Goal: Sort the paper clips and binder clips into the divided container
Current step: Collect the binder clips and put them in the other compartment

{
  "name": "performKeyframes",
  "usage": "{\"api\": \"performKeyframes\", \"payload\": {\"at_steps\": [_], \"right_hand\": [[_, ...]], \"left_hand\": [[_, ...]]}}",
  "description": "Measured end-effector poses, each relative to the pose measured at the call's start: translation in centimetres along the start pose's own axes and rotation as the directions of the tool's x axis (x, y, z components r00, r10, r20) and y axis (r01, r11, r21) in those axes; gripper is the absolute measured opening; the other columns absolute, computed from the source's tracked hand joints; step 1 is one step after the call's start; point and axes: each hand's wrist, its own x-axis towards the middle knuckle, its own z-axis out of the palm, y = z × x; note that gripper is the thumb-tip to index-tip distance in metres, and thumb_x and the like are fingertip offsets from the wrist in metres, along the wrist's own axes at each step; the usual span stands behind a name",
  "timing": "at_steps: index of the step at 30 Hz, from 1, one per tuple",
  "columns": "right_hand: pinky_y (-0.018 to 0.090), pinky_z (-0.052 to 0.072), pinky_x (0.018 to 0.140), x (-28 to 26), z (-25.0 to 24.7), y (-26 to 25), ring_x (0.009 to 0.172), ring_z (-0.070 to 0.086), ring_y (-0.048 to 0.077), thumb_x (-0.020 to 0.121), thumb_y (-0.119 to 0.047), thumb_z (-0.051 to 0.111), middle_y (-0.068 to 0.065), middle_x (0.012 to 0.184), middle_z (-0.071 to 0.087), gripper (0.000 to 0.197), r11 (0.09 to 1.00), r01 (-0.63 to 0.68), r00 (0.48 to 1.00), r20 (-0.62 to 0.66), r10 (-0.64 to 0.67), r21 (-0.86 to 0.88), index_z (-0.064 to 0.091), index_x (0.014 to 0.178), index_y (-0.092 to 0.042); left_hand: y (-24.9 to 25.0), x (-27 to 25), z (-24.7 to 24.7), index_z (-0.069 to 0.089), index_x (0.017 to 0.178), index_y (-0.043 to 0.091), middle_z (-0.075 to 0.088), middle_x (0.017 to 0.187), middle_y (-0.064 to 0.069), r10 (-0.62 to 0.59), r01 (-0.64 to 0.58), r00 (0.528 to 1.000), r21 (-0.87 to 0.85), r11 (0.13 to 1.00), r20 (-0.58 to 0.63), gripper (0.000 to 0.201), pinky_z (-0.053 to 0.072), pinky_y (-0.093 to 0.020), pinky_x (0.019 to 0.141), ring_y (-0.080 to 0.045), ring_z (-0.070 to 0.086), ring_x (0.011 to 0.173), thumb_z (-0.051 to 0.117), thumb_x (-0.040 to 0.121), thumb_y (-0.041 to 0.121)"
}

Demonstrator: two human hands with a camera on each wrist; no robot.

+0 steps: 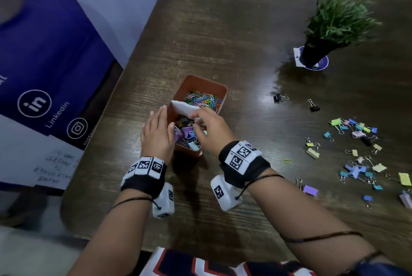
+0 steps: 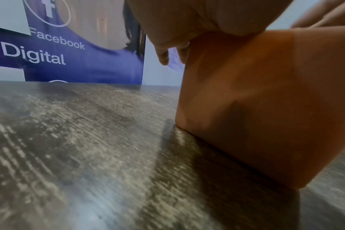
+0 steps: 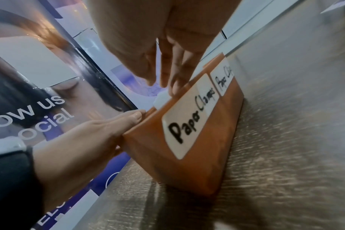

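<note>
The right hand [image 1: 208, 127] hides its fingertips over the orange container's [image 1: 219, 88] near binder-clip compartment, grip unclear; left hand [image 1: 157, 129] flat against its side

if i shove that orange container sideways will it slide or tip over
The orange container would probably slide: the left wrist view shows its base flat on the smooth wooden table. It looks weighted low, with paper clips and binder clips inside, so tipping seems unlikely. The left hand lies against its side and may check it.

Container label [image 3: 184, 123] reads "Paper Clamps"; the banner [image 2: 85, 62] — "Facebook", "Digital", "Linkedin", "ow us"
</note>
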Motion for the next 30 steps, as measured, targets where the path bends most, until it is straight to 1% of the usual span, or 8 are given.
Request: {"api": "performKeyframes", "payload": {"at_steps": [5,9,13,15,18,23,26,30], "right_hand": [[0.037,0.051,0.075,-2.6,-3.8,2.5,0.089,0.056,0.020,0.082,-0.013,0.038,0.002,0.101,0.055,0.027,0.982,0.114,0.989,-0.075,-0.126,-0.152,0.061,0.097,-0.011],[0.036,0.051,0.077,-6.2,-7.3,6.3,0.089,0.053,0.016,0.084,-0.006,0.044,-0.001,0.099,0.055,0.024,0.970,-0.014,0.995,-0.099,-0.010,-0.241,0.062,0.099,-0.012],[0.034,0.047,0.078,-10.3,-11.3,10.2,0.089,0.052,0.018,0.083,0.002,0.050,-0.007,0.094,0.051,0.024,0.939,-0.177,0.978,-0.162,0.133,-0.295,0.063,0.098,-0.012],[0.031,0.045,0.079,-12.1,-13.2,11.9,0.091,0.053,0.021,0.083,0.001,0.051,-0.002,0.095,0.056,0.022,0.911,-0.262,0.958,-0.201,0.205,-0.317,0.063,0.097,-0.011],[0.028,0.042,0.077,-14.2,-15.9,13.7,0.092,0.051,0.015,0.083,-0.005,0.055,-0.001,0.097,0.058,0.018,0.854,-0.377,0.926,-0.144,0.348,-0.360,0.062,0.096,-0.015],[0.027,0.046,0.069,-17.2,-18.4,15.0,0.074,0.053,0.013,0.079,-0.016,0.064,-0.005,0.084,0.057,0.012,0.784,-0.495,0.810,0.127,0.572,-0.374,0.061,0.087,-0.024],[0.024,0.042,0.069,-18.5,-19.2,15.1,0.076,0.050,0.009,0.076,-0.024,0.073,-0.009,0.087,0.050,0.021,0.798,-0.479,0.795,0.206,0.571,-0.366,0.057,0.090,-0.028],[0.026,0.041,0.077,-19.1,-18.6,14.8,0.089,0.047,0.011,0.076,-0.033,0.074,-0.009,0.097,0.041,0.034,0.810,-0.367,0.789,0.308,0.531,-0.457,0.057,0.104,-0.026]], "left_hand": [[-0.2,0.0,-0.3,0.024,0.151,0.014,0.024,0.157,-0.009,0.010,-0.010,1.000,0.007,1.000,-0.006,0.061,0.011,-0.047,0.119,-0.029,0.012,0.146,0.029,0.097,0.041],[3.2,-0.7,-0.4,0.029,0.150,0.011,0.022,0.158,-0.009,0.156,-0.155,0.986,0.023,0.988,-0.064,0.057,0.011,-0.045,0.119,-0.027,0.011,0.147,0.038,0.100,0.036],[8.8,-1.5,1.3,0.057,0.127,0.007,0.051,0.137,-0.010,0.375,-0.380,0.925,-0.134,0.915,-0.058,0.043,0.028,-0.036,0.112,-0.028,0.039,0.135,0.040,0.097,0.032],[11.6,-2.1,3.0,0.064,0.114,0.011,0.062,0.117,-0.006,0.433,-0.418,0.900,-0.201,0.886,0.041,0.038,0.040,-0.034,0.101,-0.025,0.055,0.115,0.040,0.096,0.035],[15.2,-3.8,6.2,0.065,0.102,0.019,0.062,0.101,0.003,0.469,-0.422,0.831,-0.210,0.882,0.300,0.024,0.050,-0.038,0.084,-0.017,0.060,0.095,0.050,0.095,0.036],[19.8,-7.4,10.8,0.060,0.112,0.022,0.056,0.111,0.007,0.465,-0.502,0.633,-0.129,0.855,0.618,0.033,0.040,-0.022,0.075,-0.013,0.059,0.100,0.063,0.088,0.044],[21.0,-8.8,12.8,0.058,0.113,0.020,0.052,0.116,0.004,0.470,-0.554,0.546,-0.123,0.824,0.694,0.042,0.041,-0.027,0.076,-0.017,0.056,0.103,0.071,0.081,0.043],[21.4,-9.6,14.4,0.059,0.112,0.023,0.049,0.113,0.003,0.500,-0.592,0.538,-0.117,0.797,0.678,0.041,0.041,-0.029,0.078,-0.016,0.051,0.104,0.073,0.078,0.041]]}}
